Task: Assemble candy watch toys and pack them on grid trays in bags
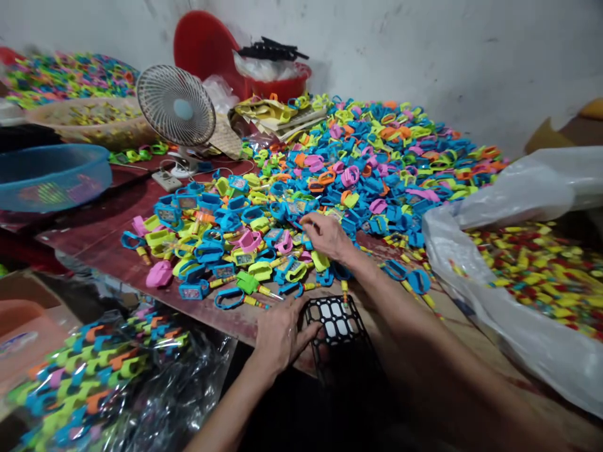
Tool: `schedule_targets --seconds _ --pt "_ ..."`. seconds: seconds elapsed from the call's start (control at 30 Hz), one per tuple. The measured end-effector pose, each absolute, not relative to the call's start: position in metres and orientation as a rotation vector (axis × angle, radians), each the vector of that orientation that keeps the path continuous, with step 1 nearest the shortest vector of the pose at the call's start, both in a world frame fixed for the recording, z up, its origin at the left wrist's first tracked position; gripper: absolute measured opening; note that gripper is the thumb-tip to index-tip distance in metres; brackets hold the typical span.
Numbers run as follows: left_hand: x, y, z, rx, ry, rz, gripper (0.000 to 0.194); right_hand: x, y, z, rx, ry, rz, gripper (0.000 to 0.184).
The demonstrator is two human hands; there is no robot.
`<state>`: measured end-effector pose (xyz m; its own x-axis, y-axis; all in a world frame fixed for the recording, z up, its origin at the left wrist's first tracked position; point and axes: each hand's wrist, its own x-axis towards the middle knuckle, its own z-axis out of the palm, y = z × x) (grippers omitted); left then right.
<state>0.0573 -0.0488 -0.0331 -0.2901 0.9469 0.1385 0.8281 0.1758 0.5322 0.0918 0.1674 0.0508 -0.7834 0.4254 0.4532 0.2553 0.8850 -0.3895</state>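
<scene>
My left hand [277, 333] grips the left edge of a black plastic grid tray [343, 320], thumb over its top and fingers along the side. White panels show through several of its openings. My right hand [327, 235] reaches over the tray into a heap of toy watches [226, 251]. Its fingers are bent and pinched together at a blue toy watch [299, 207], partly covered by the fingertips. Blue, yellow-green, pink and orange watches lie around it, some with yellow candy-like tubes attached. One yellow tube [345, 292] stands at the tray's far edge.
A white plastic sack [452, 263] of small yellow and red pieces [541, 270] stands at right. A fan [176, 107], a blue basin [51, 176] and a red basin [277, 85] stand behind. Lower left, a clear bag [174, 389] lies near packed toy watches [89, 376].
</scene>
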Motion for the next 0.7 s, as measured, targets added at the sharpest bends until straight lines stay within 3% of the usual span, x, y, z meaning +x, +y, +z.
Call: schedule_targets --seconds 0.23,0.57,0.7 --pt "0.058 -0.048 -0.035 1.757 2.232 0.811 0.047 0.064 0.158 0.036 -0.542 -2.812 0.003 0.030" --pt "0.054 -0.047 -0.042 1.742 2.186 0.870 0.048 0.068 0.165 0.037 -0.512 -2.628 0.083 0.021" --pt "0.052 -0.048 -0.039 1.776 2.134 0.902 0.049 0.110 0.142 0.047 -0.517 -2.269 0.414 0.019"
